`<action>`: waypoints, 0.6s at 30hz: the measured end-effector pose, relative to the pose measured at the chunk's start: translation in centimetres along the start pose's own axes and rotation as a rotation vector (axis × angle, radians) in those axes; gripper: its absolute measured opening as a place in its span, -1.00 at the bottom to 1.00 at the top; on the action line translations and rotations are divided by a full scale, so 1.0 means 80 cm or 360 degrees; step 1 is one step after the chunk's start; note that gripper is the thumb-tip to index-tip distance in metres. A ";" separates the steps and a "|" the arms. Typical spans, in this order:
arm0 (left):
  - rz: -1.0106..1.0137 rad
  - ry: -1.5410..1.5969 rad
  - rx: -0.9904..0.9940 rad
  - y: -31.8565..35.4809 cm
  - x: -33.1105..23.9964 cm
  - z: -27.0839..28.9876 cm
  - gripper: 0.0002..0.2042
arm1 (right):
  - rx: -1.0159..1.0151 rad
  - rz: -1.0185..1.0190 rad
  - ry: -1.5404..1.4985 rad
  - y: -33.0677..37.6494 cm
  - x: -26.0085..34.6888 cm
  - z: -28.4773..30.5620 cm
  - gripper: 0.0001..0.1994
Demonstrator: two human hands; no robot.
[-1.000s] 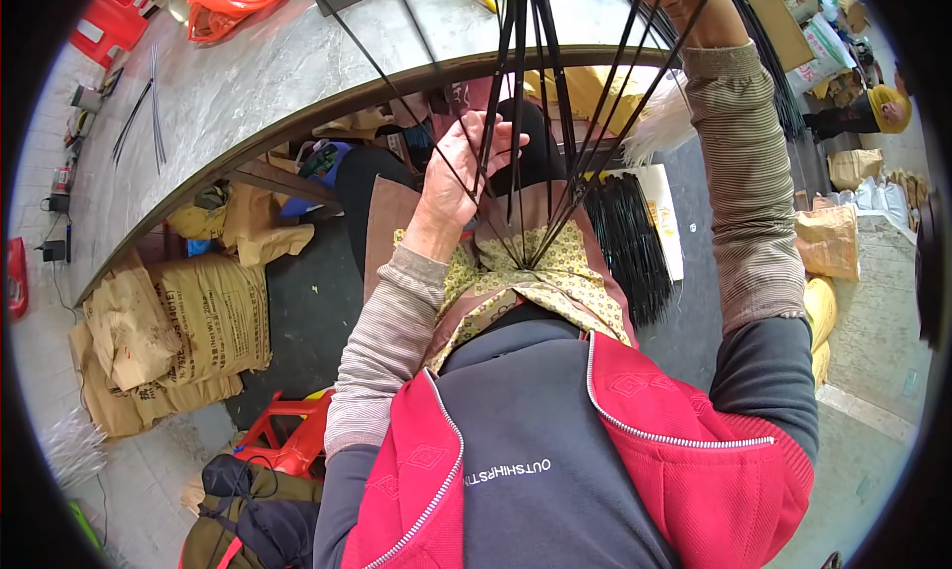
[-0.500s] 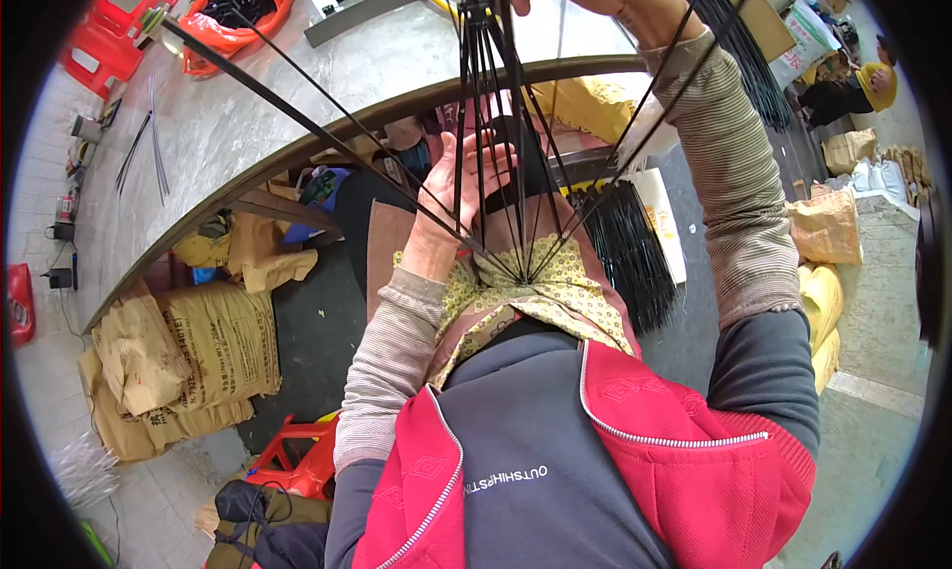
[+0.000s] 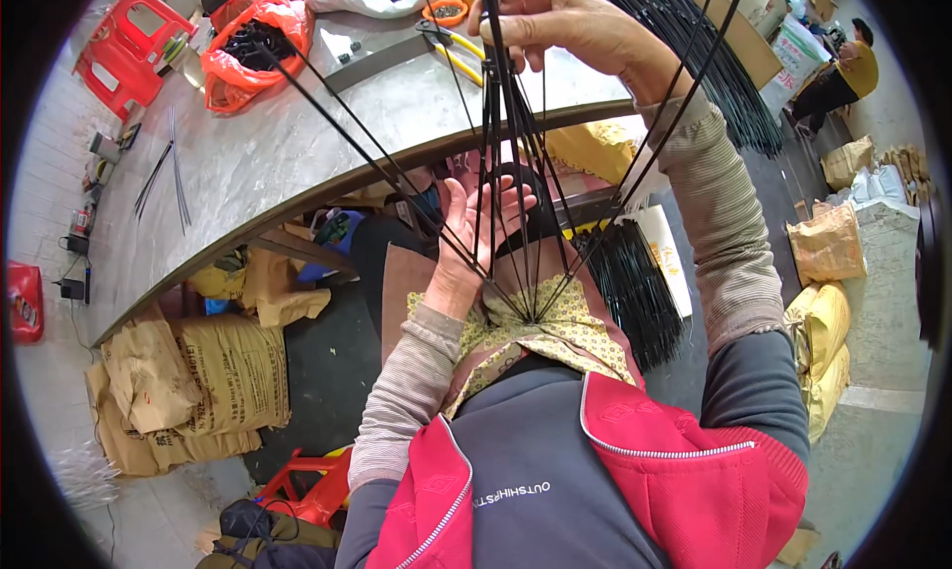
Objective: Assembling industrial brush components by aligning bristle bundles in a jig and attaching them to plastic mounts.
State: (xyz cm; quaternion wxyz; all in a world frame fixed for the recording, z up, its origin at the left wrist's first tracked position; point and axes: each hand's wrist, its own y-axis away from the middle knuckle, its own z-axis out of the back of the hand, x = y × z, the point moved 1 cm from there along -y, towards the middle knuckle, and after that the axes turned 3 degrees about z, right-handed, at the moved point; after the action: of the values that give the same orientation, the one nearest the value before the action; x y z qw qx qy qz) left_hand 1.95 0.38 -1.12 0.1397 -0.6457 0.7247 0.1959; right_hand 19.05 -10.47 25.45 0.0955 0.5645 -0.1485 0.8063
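A black umbrella frame [image 3: 509,98] stands upright before me, its thin ribs fanning out to the left and right and meeting low over my lap. At its upper end, my right hand [image 3: 570,18] is closed, thumb and fingers pinching the dark shaft near the top. Lower down, my left hand [image 3: 483,217] is open behind the ribs, palm up and fingers apart, with several ribs crossing in front of it. Whether the left palm touches any rib cannot be told.
A grey curved worktable [image 3: 248,162] holds an orange-red bag of black parts [image 3: 253,48], yellow-handled pliers [image 3: 451,48] and loose rods [image 3: 164,167]. Bundled black ribs [image 3: 684,43] lie at the right. Brown sacks [image 3: 223,371] sit below left. A person [image 3: 843,73] is far right.
The view has tilted, so the table and its items sit lower in the picture. My right hand stays at the frame's top; the left stays spread among the ribs.
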 end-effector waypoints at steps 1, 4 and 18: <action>-0.0004 -0.0009 -0.0012 -0.001 0.002 -0.003 -0.19 | -0.0061 0.0118 0.0129 0.002 -0.007 0.002 -0.53; 0.0010 -0.0071 -0.0009 -0.003 0.004 -0.012 -0.19 | -0.0198 0.0209 0.0247 0.008 -0.012 0.000 -0.65; -0.0006 -0.0145 -0.0055 0.003 0.000 -0.028 -0.26 | -0.0059 0.0253 -0.0041 0.033 -0.012 0.029 -0.55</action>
State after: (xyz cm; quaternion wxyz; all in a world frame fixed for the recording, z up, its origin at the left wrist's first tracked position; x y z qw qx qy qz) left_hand 1.83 -0.69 0.90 0.1617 -0.6399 0.7127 0.2373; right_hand 20.57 -13.72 24.95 0.0396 0.5595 -0.2089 0.8011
